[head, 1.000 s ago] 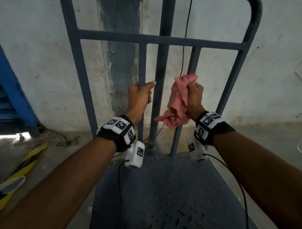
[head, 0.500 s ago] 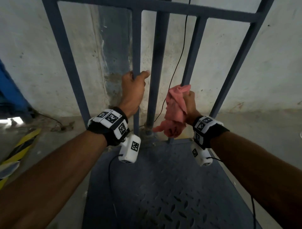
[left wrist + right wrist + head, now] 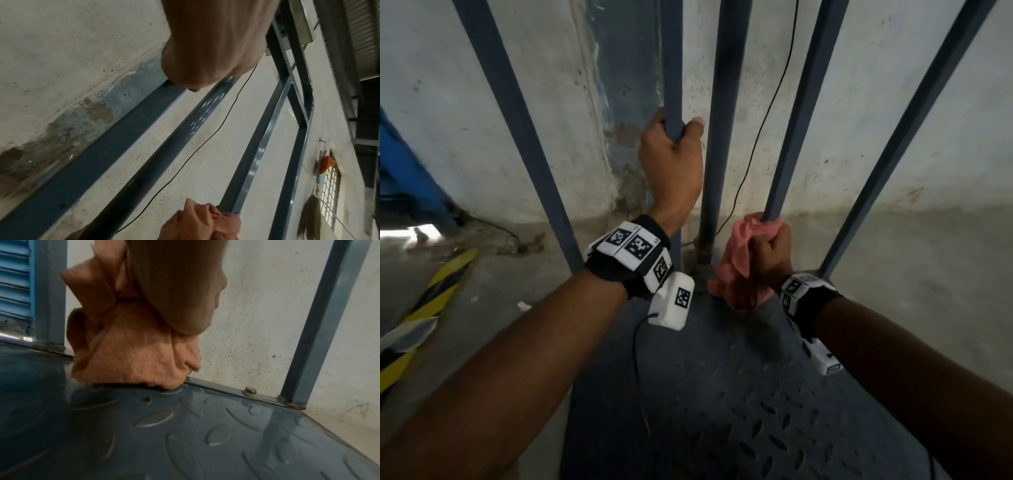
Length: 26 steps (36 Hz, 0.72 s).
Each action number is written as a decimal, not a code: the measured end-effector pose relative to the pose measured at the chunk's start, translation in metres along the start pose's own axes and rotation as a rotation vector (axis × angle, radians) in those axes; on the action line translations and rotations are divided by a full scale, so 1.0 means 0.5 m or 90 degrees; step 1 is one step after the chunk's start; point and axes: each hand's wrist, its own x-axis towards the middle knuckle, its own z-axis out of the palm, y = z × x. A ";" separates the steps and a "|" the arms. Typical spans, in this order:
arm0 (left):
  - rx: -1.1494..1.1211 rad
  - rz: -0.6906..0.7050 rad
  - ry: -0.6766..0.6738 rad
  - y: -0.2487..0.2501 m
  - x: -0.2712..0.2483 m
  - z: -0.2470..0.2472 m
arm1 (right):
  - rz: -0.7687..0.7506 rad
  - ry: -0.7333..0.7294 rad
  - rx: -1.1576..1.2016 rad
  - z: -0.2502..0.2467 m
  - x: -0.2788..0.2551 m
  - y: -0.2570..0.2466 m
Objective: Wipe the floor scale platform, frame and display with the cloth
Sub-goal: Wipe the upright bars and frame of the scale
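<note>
The floor scale has a blue-grey tread-plate platform [image 3: 739, 411] and an upright frame of blue-grey bars [image 3: 726, 102] at its far edge. My left hand [image 3: 671, 164] grips one upright bar [image 3: 673, 61] left of centre. My right hand [image 3: 770, 253] holds a pink cloth [image 3: 736, 270] wrapped round the lower end of another upright bar [image 3: 804, 109], just above the platform. In the right wrist view the cloth [image 3: 131, 344] hangs down to the platform's [image 3: 185, 434] far edge. In the left wrist view the metal display housing [image 3: 300, 21] shows at the frame's top.
A stained white wall [image 3: 893, 137] stands close behind the frame, with a thin black cable [image 3: 767, 109] running down it. A blue structure [image 3: 404, 178] and a yellow-black striped strip [image 3: 424, 308] lie at the left on the concrete floor [image 3: 928, 291]. A broom [image 3: 308, 216] hangs by a window.
My right hand has slid the cloth down the upright bar from mid-height to just above the platform. My left hand has kept its grip on its bar, and the view has tilted down.
</note>
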 end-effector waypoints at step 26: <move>0.036 -0.199 -0.129 -0.057 -0.059 -0.063 | -0.043 0.108 0.114 -0.004 0.057 -0.129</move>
